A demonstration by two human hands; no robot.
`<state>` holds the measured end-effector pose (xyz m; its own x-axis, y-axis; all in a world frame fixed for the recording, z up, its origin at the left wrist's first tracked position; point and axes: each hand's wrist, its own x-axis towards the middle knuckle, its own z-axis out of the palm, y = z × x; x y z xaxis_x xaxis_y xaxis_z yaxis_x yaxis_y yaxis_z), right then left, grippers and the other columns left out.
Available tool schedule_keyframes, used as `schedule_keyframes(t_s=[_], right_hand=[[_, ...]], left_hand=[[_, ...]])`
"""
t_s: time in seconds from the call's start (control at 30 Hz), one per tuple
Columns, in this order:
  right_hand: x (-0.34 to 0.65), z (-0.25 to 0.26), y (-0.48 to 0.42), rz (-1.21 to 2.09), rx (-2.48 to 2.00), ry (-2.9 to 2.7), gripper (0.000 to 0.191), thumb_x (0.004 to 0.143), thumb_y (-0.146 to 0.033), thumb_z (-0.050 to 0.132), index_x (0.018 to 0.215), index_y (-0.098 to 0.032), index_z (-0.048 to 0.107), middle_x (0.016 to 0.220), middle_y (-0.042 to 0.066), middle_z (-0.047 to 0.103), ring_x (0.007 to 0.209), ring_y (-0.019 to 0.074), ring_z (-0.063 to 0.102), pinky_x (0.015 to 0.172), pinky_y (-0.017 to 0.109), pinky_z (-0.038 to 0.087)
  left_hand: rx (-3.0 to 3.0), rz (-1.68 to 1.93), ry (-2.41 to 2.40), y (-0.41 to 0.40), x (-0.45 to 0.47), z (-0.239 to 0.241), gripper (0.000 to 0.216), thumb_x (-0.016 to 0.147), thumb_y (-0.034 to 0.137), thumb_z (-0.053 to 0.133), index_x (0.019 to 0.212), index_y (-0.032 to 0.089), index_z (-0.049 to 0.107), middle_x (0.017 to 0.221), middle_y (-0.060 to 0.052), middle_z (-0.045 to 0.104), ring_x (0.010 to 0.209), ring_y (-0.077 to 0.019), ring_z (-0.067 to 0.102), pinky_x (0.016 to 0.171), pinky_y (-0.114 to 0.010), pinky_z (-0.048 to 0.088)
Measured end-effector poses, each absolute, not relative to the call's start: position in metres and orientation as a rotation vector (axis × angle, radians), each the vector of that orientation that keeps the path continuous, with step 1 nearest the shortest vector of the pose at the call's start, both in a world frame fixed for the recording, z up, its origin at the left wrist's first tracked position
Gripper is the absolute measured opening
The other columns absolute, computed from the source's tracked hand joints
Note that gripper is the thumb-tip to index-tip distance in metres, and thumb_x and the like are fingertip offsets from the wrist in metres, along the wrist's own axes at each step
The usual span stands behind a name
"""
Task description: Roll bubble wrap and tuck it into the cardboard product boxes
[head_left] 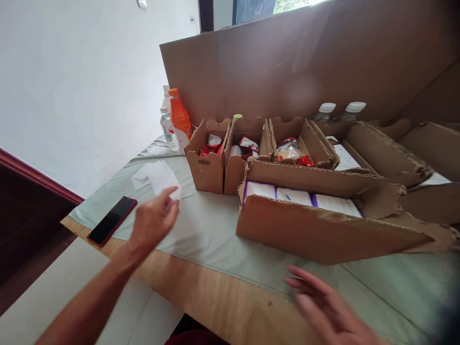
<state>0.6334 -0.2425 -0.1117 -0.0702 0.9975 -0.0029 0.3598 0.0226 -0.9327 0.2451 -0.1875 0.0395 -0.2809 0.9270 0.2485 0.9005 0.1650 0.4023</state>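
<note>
My left hand (154,218) is closed, with thumb and forefinger pinching the near corner of a white tissue (161,176) over the left part of the table. Beyond it the tissue lies crumpled on the pale green cloth (212,225). My right hand (319,299) hovers over the table's front edge, slightly blurred, fingers apart and holding nothing. Nearest to that hand is a long cardboard box (316,235) with several white and purple packs (293,195) inside. Left of my left hand lies a black phone (112,221) with a red edge.
Behind the long box stands a row of open cardboard bins (205,173) with red and clear packets. An orange bottle (179,115) and clear bottles stand at the back left. A tall cardboard panel (258,72) rises behind everything. The wooden table edge (201,280) runs along the front.
</note>
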Motion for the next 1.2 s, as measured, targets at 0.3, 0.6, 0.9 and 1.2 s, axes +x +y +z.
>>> schedule_keyframes(t_s=[0.3,0.6,0.9,1.2], right_hand=[[0.558,-0.062,-0.238,1.356,-1.290,-1.232,0.073,0.090,-0.058,0.063,0.149,-0.021,0.042,0.093,0.006,0.071,0.082,0.0206,0.071,0.072,0.033,0.059],[0.677,-0.054,-0.243,0.778,-1.692,-1.461,0.051,0.089,-0.049,0.057,0.129,-0.017,0.062,0.074,0.002,0.067,0.061,0.0176,0.062,0.056,0.029,0.051],[0.657,-0.050,-0.258,-0.102,-1.559,-1.925,0.028,0.101,-0.027,0.049,0.123,-0.020,0.066,0.115,0.013,0.075,0.106,0.0287,0.071,0.093,0.048,0.058],[0.566,-0.071,-0.233,0.113,-1.364,-2.442,0.035,0.098,-0.027,0.056,0.132,-0.019,0.065,0.143,0.010,0.064,0.131,0.0277,0.058,0.108,0.044,0.050]], left_hand=[[1.673,0.939,1.027,-0.266,0.384,0.002,0.064,0.090,0.027,0.068,0.151,0.025,0.050,0.138,-0.010,0.069,0.115,-0.0233,0.071,0.099,-0.036,0.059],[2.102,1.066,1.377,-0.256,0.330,-0.031,0.029,0.095,0.016,0.059,0.120,0.025,0.070,0.122,-0.008,0.075,0.113,-0.0211,0.072,0.097,-0.035,0.061],[2.360,1.053,1.275,-0.240,0.358,-0.045,0.026,0.096,0.011,0.056,0.118,0.021,0.067,0.125,-0.011,0.071,0.119,-0.0246,0.064,0.101,-0.043,0.056],[2.696,0.568,1.373,-0.218,0.337,-0.085,0.035,0.102,0.021,0.046,0.133,0.019,0.064,0.143,-0.014,0.063,0.136,-0.0335,0.053,0.110,-0.055,0.047]])
